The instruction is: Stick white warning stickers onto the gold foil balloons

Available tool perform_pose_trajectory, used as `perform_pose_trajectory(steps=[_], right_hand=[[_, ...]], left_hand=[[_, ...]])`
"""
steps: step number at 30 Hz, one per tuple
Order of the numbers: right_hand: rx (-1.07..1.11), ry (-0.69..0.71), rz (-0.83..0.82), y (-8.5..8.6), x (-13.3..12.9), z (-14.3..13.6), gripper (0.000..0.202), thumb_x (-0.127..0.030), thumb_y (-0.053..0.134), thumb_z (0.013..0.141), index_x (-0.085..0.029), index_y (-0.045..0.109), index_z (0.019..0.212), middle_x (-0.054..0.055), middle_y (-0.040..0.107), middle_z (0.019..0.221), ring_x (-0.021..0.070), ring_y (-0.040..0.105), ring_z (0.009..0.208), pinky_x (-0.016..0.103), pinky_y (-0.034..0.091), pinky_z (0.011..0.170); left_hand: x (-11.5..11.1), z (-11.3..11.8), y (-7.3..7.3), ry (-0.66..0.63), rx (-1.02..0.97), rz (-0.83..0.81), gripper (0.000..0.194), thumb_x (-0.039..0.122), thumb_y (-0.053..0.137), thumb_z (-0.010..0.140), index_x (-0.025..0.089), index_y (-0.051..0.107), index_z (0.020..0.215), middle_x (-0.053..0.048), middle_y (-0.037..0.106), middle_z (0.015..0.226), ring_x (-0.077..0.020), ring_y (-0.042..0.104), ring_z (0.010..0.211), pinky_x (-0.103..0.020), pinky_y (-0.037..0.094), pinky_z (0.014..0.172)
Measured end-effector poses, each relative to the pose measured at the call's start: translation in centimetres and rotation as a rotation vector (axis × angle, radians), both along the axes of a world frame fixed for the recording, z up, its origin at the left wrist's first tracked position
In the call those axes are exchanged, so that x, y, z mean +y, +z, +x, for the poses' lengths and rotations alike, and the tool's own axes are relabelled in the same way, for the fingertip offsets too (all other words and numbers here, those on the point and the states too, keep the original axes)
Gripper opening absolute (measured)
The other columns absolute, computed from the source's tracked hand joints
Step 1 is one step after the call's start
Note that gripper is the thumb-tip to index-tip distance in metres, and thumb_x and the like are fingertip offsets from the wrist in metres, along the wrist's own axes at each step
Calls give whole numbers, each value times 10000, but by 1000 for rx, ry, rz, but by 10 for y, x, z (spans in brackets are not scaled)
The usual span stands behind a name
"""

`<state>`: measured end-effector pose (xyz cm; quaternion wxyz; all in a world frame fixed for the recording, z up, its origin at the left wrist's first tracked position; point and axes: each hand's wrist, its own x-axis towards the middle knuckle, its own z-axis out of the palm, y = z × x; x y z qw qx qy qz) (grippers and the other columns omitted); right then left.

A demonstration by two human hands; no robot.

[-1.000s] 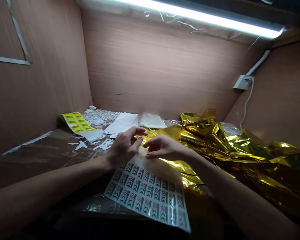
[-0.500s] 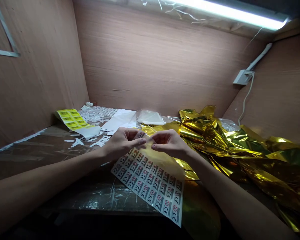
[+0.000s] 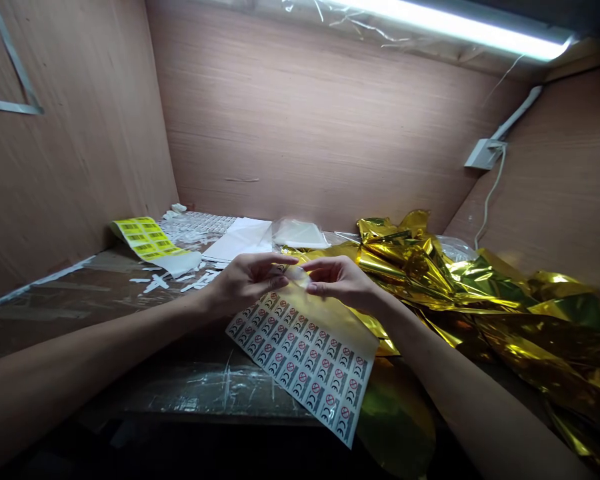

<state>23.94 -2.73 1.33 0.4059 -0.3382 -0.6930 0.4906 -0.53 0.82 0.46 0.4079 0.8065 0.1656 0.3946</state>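
A sheet of stickers (image 3: 300, 360), printed with rows of CE marks and red crossed circles, hangs tilted below my hands over the table's front edge. Its upper right part is bare, yellowish backing. My left hand (image 3: 247, 283) pinches the sheet's upper edge between thumb and fingers, a sticker showing by the fingertips. Close to it, my right hand (image 3: 340, 280) pinches at the same upper edge; whether it has the sheet or a sticker between its fingertips is hard to see. Gold foil (image 3: 405, 267) lies crumpled behind and right of my right hand.
A yellow label sheet (image 3: 150, 239) lies at the left, near white strips (image 3: 155, 283) on the tape-covered table (image 3: 70, 300). White papers (image 3: 240, 239) and a clear plastic bag (image 3: 300, 235) lie at the back. Wooden walls surround the table; a tube light (image 3: 455, 27) hangs above.
The sticker sheet's lower corner has swung slightly left and up. My fingertips have shifted a little at the upper edge, the right hand slightly to the right.
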Motion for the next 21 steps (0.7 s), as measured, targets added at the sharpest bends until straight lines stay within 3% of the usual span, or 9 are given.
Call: perform_pose_trajectory(steps=[4, 9, 16, 21], right_hand=[[12, -37, 9, -1, 1, 0, 406, -318, 914, 689, -178, 777, 1045, -15, 696, 730, 83, 562, 604, 223, 435, 541], [13, -59, 4, -2, 2, -1, 392, -332, 905, 704, -164, 784, 1036, 32, 757, 836, 110, 648, 691, 253, 531, 650], [-27, -62, 126, -2, -5, -8, 351, -353, 896, 721, -174, 802, 1008, 74, 782, 951, 167, 694, 825, 309, 567, 759], [-106, -80, 247, -1, -11, -15, 302, -375, 874, 745, -183, 814, 970, 59, 774, 895, 174, 666, 786, 319, 544, 723]], left_hand=[[0, -1, 1, 51, 25, 59, 315, 280, 697, 903, 103, 721, 1163, -99, 773, 1011, -151, 698, 844, -259, 567, 756], [-3, -3, 6, 186, 64, 252, 198, 291, 682, 921, 123, 779, 959, -50, 778, 833, -115, 658, 698, -205, 526, 649], [-2, -6, 6, 265, 59, 450, 249, 332, 680, 935, 129, 779, 832, 16, 680, 606, -75, 547, 526, -173, 431, 519], [-5, -5, 5, 256, 70, 468, 207, 328, 697, 936, 149, 794, 895, -34, 795, 790, -115, 693, 640, -196, 518, 609]])
